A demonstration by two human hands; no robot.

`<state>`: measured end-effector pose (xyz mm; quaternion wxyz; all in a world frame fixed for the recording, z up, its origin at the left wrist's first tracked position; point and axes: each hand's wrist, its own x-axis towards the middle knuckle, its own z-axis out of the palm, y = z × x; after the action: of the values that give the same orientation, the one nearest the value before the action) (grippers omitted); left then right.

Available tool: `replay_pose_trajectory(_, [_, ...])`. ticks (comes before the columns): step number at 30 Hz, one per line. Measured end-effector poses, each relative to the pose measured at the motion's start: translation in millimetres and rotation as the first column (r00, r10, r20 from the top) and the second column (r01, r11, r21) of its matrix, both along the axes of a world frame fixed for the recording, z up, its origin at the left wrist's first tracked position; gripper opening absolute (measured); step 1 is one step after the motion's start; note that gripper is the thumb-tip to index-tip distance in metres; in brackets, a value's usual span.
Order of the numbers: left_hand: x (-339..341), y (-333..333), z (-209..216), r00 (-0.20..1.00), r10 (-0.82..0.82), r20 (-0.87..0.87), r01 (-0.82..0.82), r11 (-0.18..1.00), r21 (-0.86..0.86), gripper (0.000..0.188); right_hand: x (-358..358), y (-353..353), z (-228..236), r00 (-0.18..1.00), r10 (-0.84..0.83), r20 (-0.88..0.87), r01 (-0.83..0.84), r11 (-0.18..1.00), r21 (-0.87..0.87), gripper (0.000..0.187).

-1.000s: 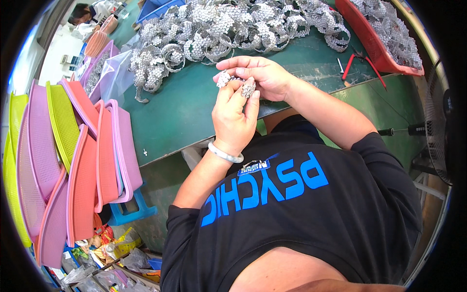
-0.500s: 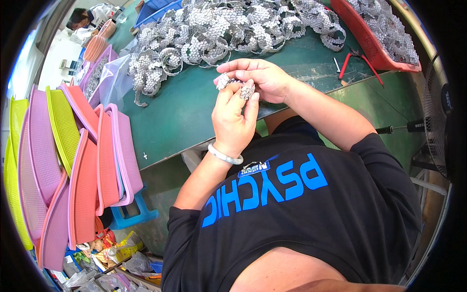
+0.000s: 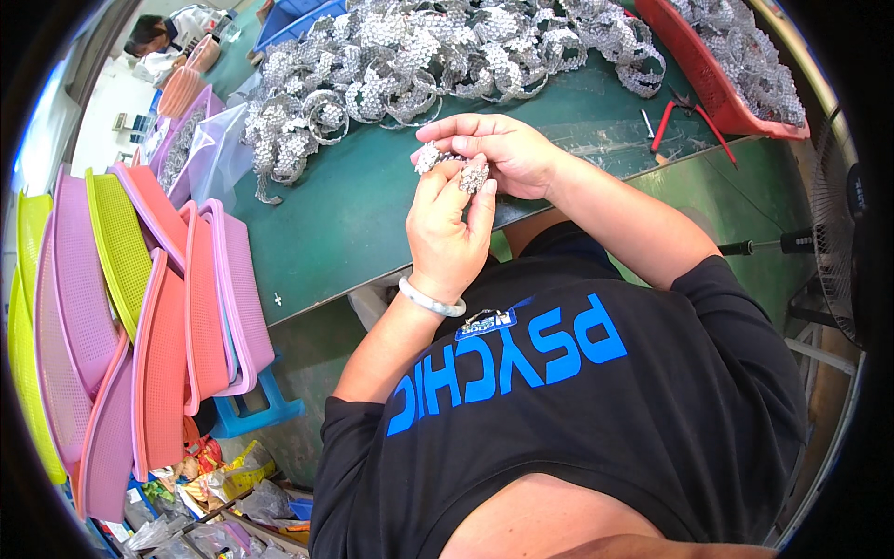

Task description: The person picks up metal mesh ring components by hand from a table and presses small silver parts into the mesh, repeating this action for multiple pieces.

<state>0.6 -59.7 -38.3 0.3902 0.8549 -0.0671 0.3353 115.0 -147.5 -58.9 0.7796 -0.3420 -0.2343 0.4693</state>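
Over your green table [image 3: 326, 233], head view: 1 silver studded piece [image 3: 474, 177], in hand.
Your left hand [image 3: 449, 228] pinches it between thumb and fingers; it lies at those fingertips, left of your right hand's [image 3: 521, 160] palm. Long axis: curved, seemingly upper left to lower right, middle partly hidden. Right fingers bent around its far side; pressure cannot be told.

Above the tabletop [image 3: 317, 242], the hands [image 3: 451, 228] cover part of the silvery piece [image 3: 474, 174]. At the tabletop's far side, the view's edge crops the blue tray [image 3: 300, 25] and the red basket [image 3: 702, 79]; right of the tabletop, it cuts off the fan [image 3: 832, 224].
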Motion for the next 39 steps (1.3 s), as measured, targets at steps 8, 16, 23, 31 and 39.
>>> replay_pose_trajectory(8, [0, 1, 0, 1.000, 0.000, -0.014, -0.001, 1.000, -0.006, 0.020, 0, -1, 1, 1.000, 0.003, -0.013, -0.003, 1.000, -0.016, 0.029])
replay_pose_trajectory(16, [-1, 1, 3, 1.000, -0.019, -0.024, 0.018, 0.998, -0.059, 0.019, 0, -1, 1, 1.000, 0.010, 0.002, -0.010, 1.000, -0.018, 0.032])
replay_pose_trajectory(23, [-1, 6, 0, 0.992, -0.115, -0.046, 0.099, 0.961, -0.259, 0.016, -2, -6, 5, 1.000, -0.016, 0.001, 0.016, 1.000, -0.003, 0.031])
replay_pose_trajectory(31, [-7, 12, 9, 0.949, -0.294, -0.115, 0.122, 0.678, -0.725, 0.016, -3, -12, 8, 0.999, -0.017, 0.048, 0.015, 0.998, 0.056, 0.032])
replay_pose_trajectory(39, [-8, 25, 13, 0.891, -0.453, 0.030, 0.176, 0.285, -0.942, 0.017, -3, -13, 8, 0.996, -0.014, 0.093, 0.009, 0.998, 0.054, 0.035])
